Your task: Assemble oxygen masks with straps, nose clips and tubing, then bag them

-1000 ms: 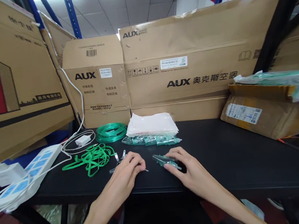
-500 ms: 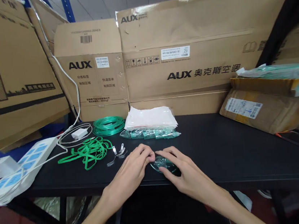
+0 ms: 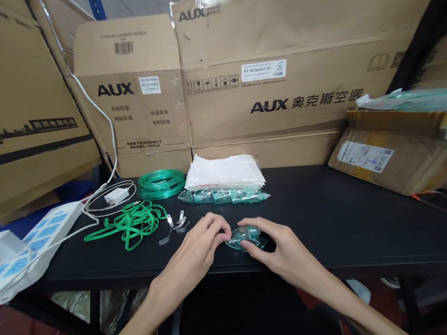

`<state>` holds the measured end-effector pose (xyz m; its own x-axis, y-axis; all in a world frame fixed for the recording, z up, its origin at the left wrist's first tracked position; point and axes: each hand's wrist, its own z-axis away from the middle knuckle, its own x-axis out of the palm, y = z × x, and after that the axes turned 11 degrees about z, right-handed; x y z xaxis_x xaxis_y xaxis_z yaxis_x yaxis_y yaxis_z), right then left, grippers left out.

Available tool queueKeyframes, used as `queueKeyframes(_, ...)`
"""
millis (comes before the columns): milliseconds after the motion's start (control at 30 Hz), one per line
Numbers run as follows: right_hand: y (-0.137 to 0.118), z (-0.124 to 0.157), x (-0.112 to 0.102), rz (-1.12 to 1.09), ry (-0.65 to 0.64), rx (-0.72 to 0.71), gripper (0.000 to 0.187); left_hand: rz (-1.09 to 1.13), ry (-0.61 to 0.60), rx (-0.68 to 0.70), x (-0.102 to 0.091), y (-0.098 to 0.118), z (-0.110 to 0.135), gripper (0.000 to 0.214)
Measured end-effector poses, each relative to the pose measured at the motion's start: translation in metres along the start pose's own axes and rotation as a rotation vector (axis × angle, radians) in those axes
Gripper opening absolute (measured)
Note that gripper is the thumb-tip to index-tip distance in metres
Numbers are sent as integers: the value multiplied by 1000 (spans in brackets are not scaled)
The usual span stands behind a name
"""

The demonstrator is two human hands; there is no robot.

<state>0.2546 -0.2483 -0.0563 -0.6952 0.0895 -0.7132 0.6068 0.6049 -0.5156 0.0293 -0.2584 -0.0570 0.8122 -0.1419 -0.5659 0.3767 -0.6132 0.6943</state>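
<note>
Currently both hands on one clear green mask [image 3: 245, 236], lying at the front edge of the black desk [image 3: 336, 219], dead centre. Left hand [image 3: 199, 249]: fingers curled, tips pinching the mask's left rim. Right hand [image 3: 278, 250]: fingers bent over the right side, thumb below, pinching too. Clips [image 3: 175, 225] just left of the left hand, green straps [image 3: 133, 225] beyond them. Tubing [image 3: 161, 183] and bags [image 3: 224, 172] further back, more masks under the bags. Power strip [image 3: 34, 250] far left. Boxes [image 3: 274, 47] behind.
</note>
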Motion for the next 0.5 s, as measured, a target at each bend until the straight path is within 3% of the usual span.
queueKeyframes(267, 1, 1, -1, -42, -25, 7, 24, -10, 20, -55, 1, 3, 0, 9)
queueKeyframes(500, 2, 1, -3, -71, -36, 16, 23, 7, 81, -108, 4, 1, 1, 10)
